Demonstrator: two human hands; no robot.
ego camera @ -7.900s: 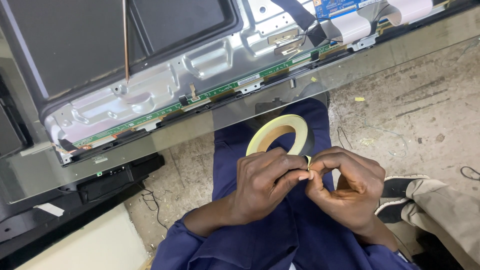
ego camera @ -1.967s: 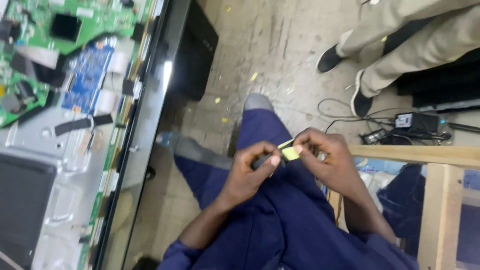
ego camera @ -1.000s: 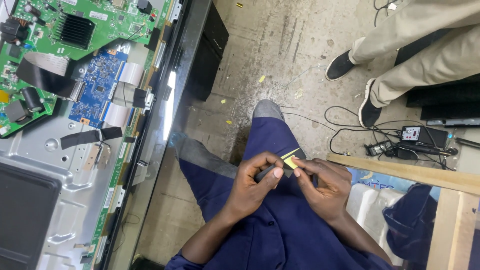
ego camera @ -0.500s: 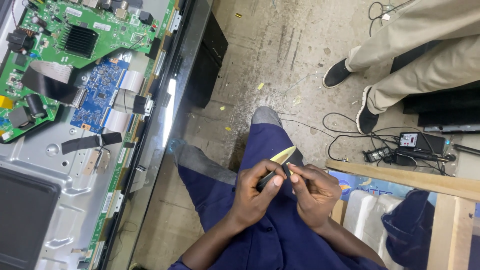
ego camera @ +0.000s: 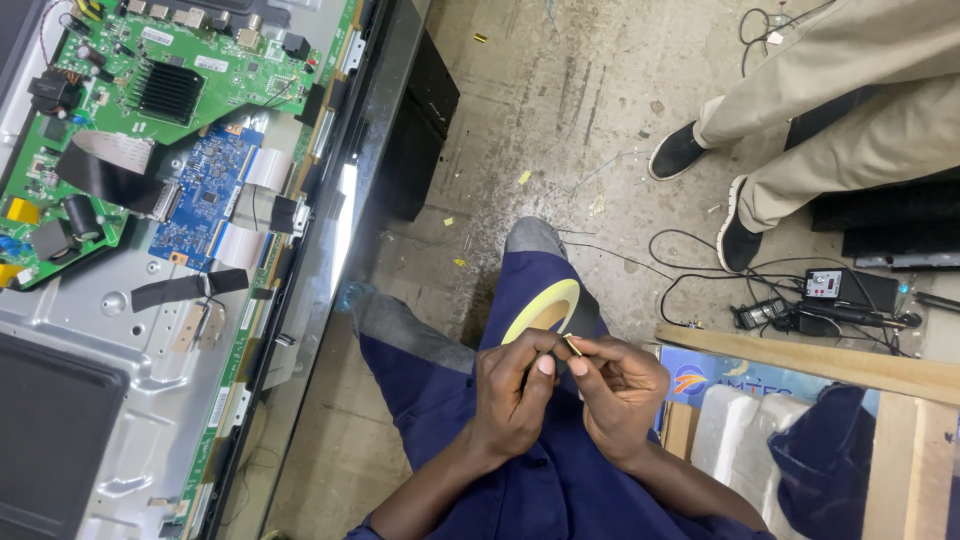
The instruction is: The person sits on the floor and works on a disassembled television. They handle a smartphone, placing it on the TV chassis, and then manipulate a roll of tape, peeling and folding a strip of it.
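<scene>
Over the lap, left hand point(ego camera: 512, 395) holds the yellow tape roll point(ego camera: 541, 311), fingers closed on its lower edge. Right hand point(ego camera: 622, 392) pinches the small tape end point(ego camera: 572, 346) between thumb and forefinger, touching the left fingertips. Open TV chassis point(ego camera: 150, 330) with green circuit board point(ego camera: 120, 110) lies at left.

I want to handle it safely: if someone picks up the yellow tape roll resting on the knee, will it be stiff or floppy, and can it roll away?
The yellow tape roll looks like a thin hollow ring, so probably light and fairly stiff. Being round and propped on the sloping blue trouser leg, it could roll off if nudged. The small piece between the left hand and right hand seems thin, likely floppy.
</scene>
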